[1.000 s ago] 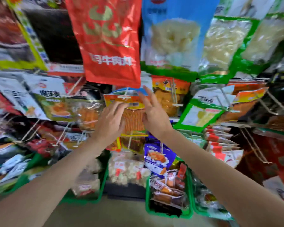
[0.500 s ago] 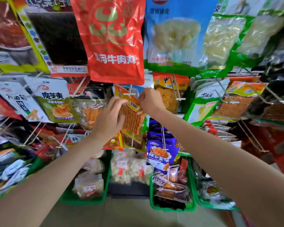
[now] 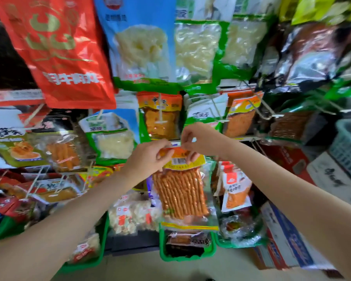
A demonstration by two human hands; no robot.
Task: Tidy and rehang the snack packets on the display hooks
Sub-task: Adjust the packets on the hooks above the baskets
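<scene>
Orange stick-snack packet (image 3: 180,191) pinched at its header by left hand (image 3: 148,157) and right hand (image 3: 201,138), hook hidden, edges blurred

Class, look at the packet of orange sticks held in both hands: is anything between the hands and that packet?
No. The left hand and right hand both already pinch the header of the orange stick packet. Nothing visible lies between them and it.

Down low you've got green bins (image 3: 185,257) on the floor (image 3: 150,269), stuffed with wrapped goods. Off to your right, a stack of cardboard boxes (image 3: 288,244), and a pale plastic basket (image 3: 349,147) above them.
</scene>
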